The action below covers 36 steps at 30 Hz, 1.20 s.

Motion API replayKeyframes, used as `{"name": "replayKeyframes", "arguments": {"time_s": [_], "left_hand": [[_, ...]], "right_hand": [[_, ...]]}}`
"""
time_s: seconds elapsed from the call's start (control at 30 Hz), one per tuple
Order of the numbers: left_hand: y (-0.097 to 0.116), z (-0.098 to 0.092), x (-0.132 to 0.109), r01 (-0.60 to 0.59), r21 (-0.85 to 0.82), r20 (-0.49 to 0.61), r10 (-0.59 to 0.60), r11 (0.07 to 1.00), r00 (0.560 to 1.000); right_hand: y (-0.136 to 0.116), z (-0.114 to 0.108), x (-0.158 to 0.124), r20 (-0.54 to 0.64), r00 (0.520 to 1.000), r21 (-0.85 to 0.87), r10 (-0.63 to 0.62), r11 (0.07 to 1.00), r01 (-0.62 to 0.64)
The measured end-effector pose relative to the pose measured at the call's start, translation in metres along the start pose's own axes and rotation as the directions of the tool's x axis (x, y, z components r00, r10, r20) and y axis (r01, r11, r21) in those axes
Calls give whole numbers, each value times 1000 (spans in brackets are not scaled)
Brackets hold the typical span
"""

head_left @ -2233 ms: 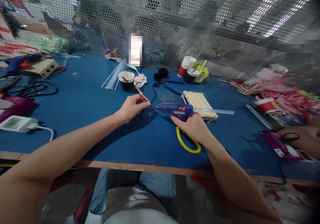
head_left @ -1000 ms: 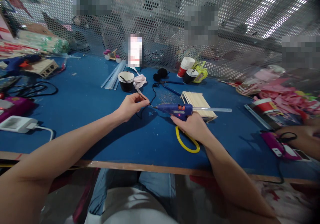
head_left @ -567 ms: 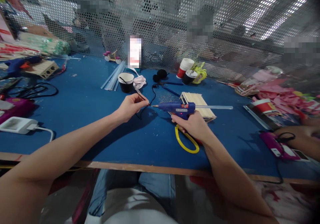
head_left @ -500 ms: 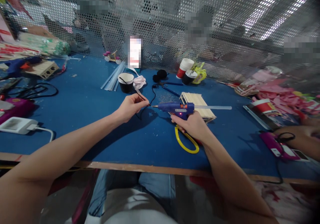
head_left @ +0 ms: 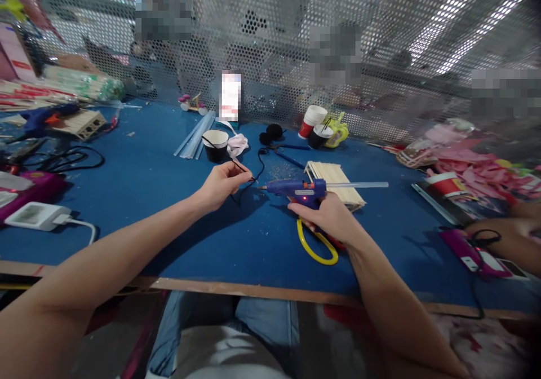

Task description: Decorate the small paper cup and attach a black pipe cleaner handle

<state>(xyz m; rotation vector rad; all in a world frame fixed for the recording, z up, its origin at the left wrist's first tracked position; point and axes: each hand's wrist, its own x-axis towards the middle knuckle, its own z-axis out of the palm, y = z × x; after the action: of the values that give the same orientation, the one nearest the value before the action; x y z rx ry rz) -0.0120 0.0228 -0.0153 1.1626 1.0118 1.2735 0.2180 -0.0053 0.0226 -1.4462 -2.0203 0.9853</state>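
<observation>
Pinched between the thumb and fingers of my left hand [head_left: 224,184] is a thin black cord [head_left: 243,167], its tip poking out to the right. My right hand [head_left: 323,212] is wrapped round the grip of a blue glue gun [head_left: 296,188] with a small red light lit. A clear glue stick [head_left: 359,185] sticks out of its back end. The nozzle points left, a short gap from the cord's tip. Under my right hand lie yellow-handled scissors [head_left: 315,249], partly hidden. Behind the gun rests a wooden stick box [head_left: 333,176].
Beyond my left hand stand a black paper cup [head_left: 216,145], white ribbon [head_left: 238,144] and clear glue sticks [head_left: 196,136]. Farther right are black pom-poms [head_left: 273,133], blue-handled pliers [head_left: 291,153] and stacked cups [head_left: 313,121]. A purple power strip [head_left: 475,252] lies near another person's arm [head_left: 502,238].
The glue gun's nozzle has drawn slightly away from the cord, leaving a small gap. My left hand keeps its pinch. The whole view has shifted a little.
</observation>
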Motion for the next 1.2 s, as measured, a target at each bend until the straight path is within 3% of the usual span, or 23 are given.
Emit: {"name": "replayKeyframes", "arguments": {"time_s": [0.07,0.23,0.43,0.6,0.7,0.77,0.83,0.9,1.0,1.2], "left_hand": [[-1,0,2,-6,1,-17,6,1000,1000],[-2,0,7,-14,28,-42,15,1000,999],[3,6,6,-31,68,-34,33,997,999],[14,11,-2,-49,74,10,49,996,999],[22,9,-6,-90,39,10,90,995,996],[25,6,-8,-120,-12,-3,120,993,993],[24,5,-8,-139,-65,-18,139,988,990],[19,5,-10,-147,-92,-27,146,985,989],[7,5,-13,-124,-59,-27,122,991,992],[1,5,-17,-110,2,-8,110,994,994]], "right_hand": [[1,-4,0,-37,999,34,-25,999,26],[9,-18,7,-259,966,120,-24,991,57],[4,-26,13,-214,977,-36,-19,999,11],[-1,-25,13,-163,986,-34,-25,999,20],[-1,-30,13,-136,991,-187,7,982,-33],[1,-37,14,-119,993,-196,18,980,-41],[6,-47,19,-153,988,-119,24,992,-42],[15,-58,27,-270,962,-122,40,990,-75],[32,-70,41,-486,871,-342,78,900,-271],[65,-68,51,-483,866,-576,129,698,-426]]}}
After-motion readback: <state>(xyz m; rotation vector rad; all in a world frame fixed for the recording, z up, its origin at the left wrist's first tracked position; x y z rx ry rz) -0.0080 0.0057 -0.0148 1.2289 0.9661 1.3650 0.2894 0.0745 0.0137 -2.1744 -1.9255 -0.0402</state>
